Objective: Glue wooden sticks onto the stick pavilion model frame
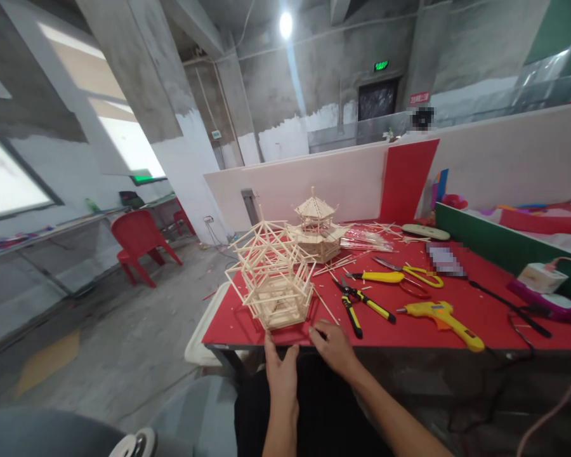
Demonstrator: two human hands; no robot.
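Note:
A pagoda-shaped frame of thin wooden sticks [283, 322] stands upright near the front left edge of the red tabletop [285, 337]. My left hand [282, 367] is at its front, the index fingertip at the bottom edge and the thumb held apart from it. To the right of the base, my right hand [334, 344] rests at the table edge with its fingers curled together. Whether a small piece sits between those fingers cannot be made out. Behind the frame stands a second wooden pagoda model [321, 246] with a more filled-in roof.
Right of the models lie pliers-like cutters [374, 306], a yellow-handled cutter [383, 277], scissors [421, 274] and a yellow glue gun [445, 312]. Loose sticks [366, 240] lie behind them. A green board [504, 244] and power strip [547, 303] border the right side; a red chair [140, 235] stands left.

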